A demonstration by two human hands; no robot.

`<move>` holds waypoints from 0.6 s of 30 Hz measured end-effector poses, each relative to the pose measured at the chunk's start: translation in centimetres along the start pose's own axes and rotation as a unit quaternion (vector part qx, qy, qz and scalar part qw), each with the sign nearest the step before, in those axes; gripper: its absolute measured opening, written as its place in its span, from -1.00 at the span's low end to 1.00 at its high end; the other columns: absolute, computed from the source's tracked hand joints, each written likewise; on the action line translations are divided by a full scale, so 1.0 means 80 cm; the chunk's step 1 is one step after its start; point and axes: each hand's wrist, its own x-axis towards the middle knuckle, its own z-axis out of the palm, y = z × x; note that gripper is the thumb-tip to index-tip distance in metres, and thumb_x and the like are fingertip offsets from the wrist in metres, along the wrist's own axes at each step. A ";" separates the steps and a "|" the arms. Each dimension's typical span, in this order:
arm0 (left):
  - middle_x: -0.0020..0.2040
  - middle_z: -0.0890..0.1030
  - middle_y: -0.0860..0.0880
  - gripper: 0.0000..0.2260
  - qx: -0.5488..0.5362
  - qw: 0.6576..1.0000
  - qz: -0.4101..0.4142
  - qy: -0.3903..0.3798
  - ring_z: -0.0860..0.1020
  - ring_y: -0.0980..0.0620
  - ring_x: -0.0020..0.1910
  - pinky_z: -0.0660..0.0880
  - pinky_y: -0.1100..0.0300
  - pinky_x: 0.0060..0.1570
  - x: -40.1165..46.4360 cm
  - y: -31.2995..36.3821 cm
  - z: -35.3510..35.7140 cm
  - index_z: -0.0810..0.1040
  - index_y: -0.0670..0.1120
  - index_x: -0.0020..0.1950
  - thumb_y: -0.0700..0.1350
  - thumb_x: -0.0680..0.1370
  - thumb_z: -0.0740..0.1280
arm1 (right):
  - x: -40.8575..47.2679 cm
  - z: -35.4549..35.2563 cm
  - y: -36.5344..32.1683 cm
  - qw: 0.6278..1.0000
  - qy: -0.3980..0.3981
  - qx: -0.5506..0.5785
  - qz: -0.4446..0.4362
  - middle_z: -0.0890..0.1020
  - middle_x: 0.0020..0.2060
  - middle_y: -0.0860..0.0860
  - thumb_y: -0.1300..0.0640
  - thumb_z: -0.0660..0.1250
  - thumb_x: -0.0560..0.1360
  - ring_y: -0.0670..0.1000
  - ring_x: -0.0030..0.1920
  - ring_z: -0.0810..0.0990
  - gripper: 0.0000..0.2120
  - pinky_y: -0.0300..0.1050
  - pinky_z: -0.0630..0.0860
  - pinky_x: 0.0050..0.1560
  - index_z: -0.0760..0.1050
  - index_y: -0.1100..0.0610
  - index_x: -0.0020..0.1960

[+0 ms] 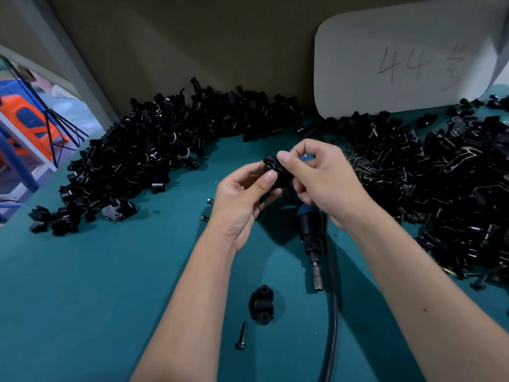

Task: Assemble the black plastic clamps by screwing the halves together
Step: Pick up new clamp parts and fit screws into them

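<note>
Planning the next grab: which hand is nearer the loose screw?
Left. The left hand is above the screw; the right hand is farther up and right.

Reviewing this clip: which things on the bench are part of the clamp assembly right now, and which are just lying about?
In use:
- clamp part, held by left hand and right hand
- loose clamp half
- long screw
- powered screwdriver
- heaps of clamp parts
- screw pile

Lying about:
- white card marked 44
- orange object past the bench edge

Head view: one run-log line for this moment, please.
stage: fitting | left hand + right hand: both grip black clamp part | power screwdriver: lying on table | clamp half, screw: loose on table
</note>
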 end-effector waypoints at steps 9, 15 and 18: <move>-0.06 0.74 -0.06 -0.81 -0.002 0.998 -0.001 0.062 0.70 0.05 -0.09 0.62 0.24 -0.13 0.002 0.007 -0.003 0.71 -0.11 0.03 -0.17 0.42 0.50 | 0.003 -0.003 0.005 0.984 -0.008 -0.166 -0.059 0.60 -0.46 0.04 -0.08 0.51 0.52 -0.07 -0.52 0.43 -0.74 -0.18 0.40 -0.45 0.50 0.03 -0.15; -0.14 0.71 -0.03 -0.90 0.005 0.981 0.051 0.188 0.67 -0.09 -0.10 0.64 0.22 -0.13 0.012 0.025 -0.037 0.65 -0.15 0.01 -0.31 0.55 0.45 | -0.027 0.036 -0.035 0.856 -0.413 -0.311 -0.037 0.68 -0.32 -0.18 0.01 0.65 0.38 -0.21 -0.32 0.58 -0.85 -0.34 0.44 -0.21 0.71 0.01 -0.16; -0.14 0.72 -0.03 -0.91 0.004 0.977 0.067 0.204 0.66 -0.12 -0.04 0.63 0.22 -0.10 0.014 0.032 -0.049 0.67 -0.13 -0.05 -0.31 0.56 0.45 | -0.057 0.076 -0.044 0.766 -0.526 -0.371 -0.012 0.60 -0.44 -0.28 0.01 0.67 0.34 -0.27 -0.41 0.53 -0.77 -0.45 0.37 -0.35 0.72 0.00 -0.06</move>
